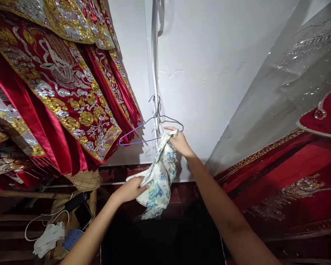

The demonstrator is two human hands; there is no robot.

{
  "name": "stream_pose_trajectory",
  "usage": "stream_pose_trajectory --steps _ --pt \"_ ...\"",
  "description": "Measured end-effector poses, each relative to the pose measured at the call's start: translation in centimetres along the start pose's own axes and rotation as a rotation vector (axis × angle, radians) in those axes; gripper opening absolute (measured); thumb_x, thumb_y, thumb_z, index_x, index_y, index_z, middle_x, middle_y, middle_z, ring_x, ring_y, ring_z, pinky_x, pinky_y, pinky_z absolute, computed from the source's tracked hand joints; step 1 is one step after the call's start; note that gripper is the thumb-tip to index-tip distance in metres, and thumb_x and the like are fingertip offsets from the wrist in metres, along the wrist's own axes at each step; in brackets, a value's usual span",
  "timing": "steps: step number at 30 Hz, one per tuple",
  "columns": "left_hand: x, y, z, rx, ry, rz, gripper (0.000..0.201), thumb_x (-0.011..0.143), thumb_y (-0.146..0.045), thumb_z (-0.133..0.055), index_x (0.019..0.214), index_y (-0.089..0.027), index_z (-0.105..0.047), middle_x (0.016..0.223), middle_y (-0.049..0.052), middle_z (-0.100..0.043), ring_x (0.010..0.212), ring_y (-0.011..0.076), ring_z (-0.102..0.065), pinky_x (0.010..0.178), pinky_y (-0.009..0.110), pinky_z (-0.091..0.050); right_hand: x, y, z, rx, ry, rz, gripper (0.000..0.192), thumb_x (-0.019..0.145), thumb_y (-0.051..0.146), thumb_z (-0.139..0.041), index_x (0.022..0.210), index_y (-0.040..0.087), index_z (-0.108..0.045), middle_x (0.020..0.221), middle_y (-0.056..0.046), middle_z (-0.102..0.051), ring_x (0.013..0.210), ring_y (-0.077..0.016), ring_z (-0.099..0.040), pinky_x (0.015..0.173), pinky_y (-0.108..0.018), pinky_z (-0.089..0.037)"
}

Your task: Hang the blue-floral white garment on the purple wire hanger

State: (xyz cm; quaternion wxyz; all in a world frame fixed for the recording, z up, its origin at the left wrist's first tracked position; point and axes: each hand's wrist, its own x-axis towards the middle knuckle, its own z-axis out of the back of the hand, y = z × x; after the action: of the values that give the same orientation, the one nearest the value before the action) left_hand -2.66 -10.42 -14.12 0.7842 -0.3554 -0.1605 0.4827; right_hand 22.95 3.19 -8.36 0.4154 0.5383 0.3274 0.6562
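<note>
A white garment with a blue and green floral print (160, 184) hangs bunched between my two hands. My right hand (179, 141) grips its upper part, against the right side of a thin purple clothes hanger (138, 128). The hanger is hooked on a white vertical strip (155, 77) at the wall, and its left side is bare. Lower down, my left hand (132, 189) is closed on the left edge of the garment, thumb on top. Whether the hanger's right end sits inside the cloth is hidden by my right hand.
Red costumes with gold and silver embroidery (63, 77) hang at the left. A red beaded garment (292, 184) and a clear plastic cover (253, 103) are at the right. A bamboo seat (92, 200) at lower left bears a phone (83, 215), cables and white tissue (48, 239).
</note>
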Motion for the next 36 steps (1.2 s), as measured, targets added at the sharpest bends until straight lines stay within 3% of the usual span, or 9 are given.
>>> stream_pose_trajectory --steps 7,12,18,23,25,27,30,33,36 --pt "-1.7 0.7 7.5 0.396 -0.149 0.181 0.036 0.092 -0.040 -0.044 0.070 -0.020 -0.063 0.073 0.010 -0.067 0.068 0.0236 -0.063 0.069 0.033 -0.045 -1.3 -5.2 -0.3 -0.072 0.046 -0.115 0.032 0.071 0.021 -0.048 0.093 0.014 -0.071 0.089 -0.007 -0.072 0.083 -0.0211 -0.061 0.077 -0.030 -0.045" --pt "0.4 -1.0 11.6 0.461 -0.326 -0.070 0.025 0.089 -0.030 -0.047 0.080 -0.018 -0.066 0.107 0.014 -0.066 0.100 0.0277 -0.063 0.094 0.040 -0.047 -3.2 -4.0 3.5 -0.171 -0.042 -0.050 0.027 0.064 0.017 -0.047 0.080 0.016 -0.068 0.075 -0.003 -0.068 0.073 -0.0196 -0.058 0.066 -0.028 -0.041" --pt "5.0 -4.7 13.1 0.430 -0.500 -0.270 0.016 0.089 -0.027 -0.049 0.084 -0.017 -0.060 0.124 0.014 -0.058 0.115 0.0295 -0.057 0.103 0.044 -0.044 -5.0 -0.5 4.4 -0.142 0.060 -0.039 0.033 0.063 0.015 -0.048 0.086 0.016 -0.070 0.078 -0.003 -0.069 0.078 -0.0214 -0.061 0.068 -0.028 -0.043" --pt "8.6 -5.4 12.9 0.285 -0.588 -0.444 0.030 0.091 -0.014 -0.044 0.119 -0.018 -0.054 0.122 0.011 -0.063 0.112 0.0226 -0.059 0.098 0.039 -0.046 -7.0 2.1 2.9 -0.150 0.180 -0.065 0.052 0.059 0.011 -0.049 0.106 0.018 -0.073 0.092 -0.004 -0.072 0.081 -0.0216 -0.063 0.071 -0.029 -0.047" --pt "9.3 -4.8 13.1 0.276 -0.610 -0.448 0.035 0.090 -0.012 -0.044 0.123 -0.018 -0.055 0.114 0.010 -0.066 0.105 0.0209 -0.061 0.095 0.037 -0.047 -7.3 2.6 3.9 -0.170 0.074 -0.043 0.069 0.059 0.010 -0.052 0.125 0.020 -0.065 0.095 -0.005 -0.072 0.079 -0.0213 -0.063 0.072 -0.030 -0.049" --pt "9.5 -4.3 13.6 0.305 -0.616 -0.443 0.033 0.091 -0.013 -0.043 0.119 -0.017 -0.059 0.107 0.009 -0.067 0.101 0.0210 -0.061 0.095 0.037 -0.047 -7.0 2.8 6.1 -0.191 -0.178 -0.005 0.084 0.061 0.011 -0.058 0.144 0.021 -0.049 0.093 -0.005 -0.072 0.075 -0.0211 -0.063 0.073 -0.033 -0.050" --pt "9.5 -4.1 14.3 0.367 -0.612 -0.459 0.030 0.093 -0.017 -0.043 0.115 -0.017 -0.062 0.106 0.010 -0.065 0.103 0.0222 -0.059 0.096 0.038 -0.046 -5.7 3.0 10.2 -0.247 -0.438 0.022 0.077 0.063 0.016 -0.070 0.138 0.019 -0.053 0.091 -0.006 -0.072 0.077 -0.0225 -0.064 0.077 -0.036 -0.051" --pt "9.4 -4.3 14.9 0.380 -0.664 -0.459 0.026 0.094 -0.023 -0.044 0.110 -0.017 -0.064 0.110 0.011 -0.059 0.108 0.0227 -0.056 0.097 0.037 -0.044 -3.9 4.1 13.2 -0.132 -0.196 -0.115 0.036 0.061 0.025 -0.079 0.095 0.014 -0.073 0.081 -0.007 -0.072 0.077 -0.0251 -0.066 0.074 -0.038 -0.053" --pt "9.4 -4.2 14.8 0.319 -0.718 -0.357 0.027 0.096 -0.035 -0.045 0.106 -0.017 -0.062 0.105 0.009 -0.059 0.100 0.0219 -0.057 0.091 0.035 -0.045 -3.0 5.4 12.9 0.221 0.069 -0.287 0.032 0.064 0.038 -0.080 0.084 0.013 -0.073 0.075 -0.009 -0.072 0.072 -0.0275 -0.069 0.068 -0.041 -0.056"
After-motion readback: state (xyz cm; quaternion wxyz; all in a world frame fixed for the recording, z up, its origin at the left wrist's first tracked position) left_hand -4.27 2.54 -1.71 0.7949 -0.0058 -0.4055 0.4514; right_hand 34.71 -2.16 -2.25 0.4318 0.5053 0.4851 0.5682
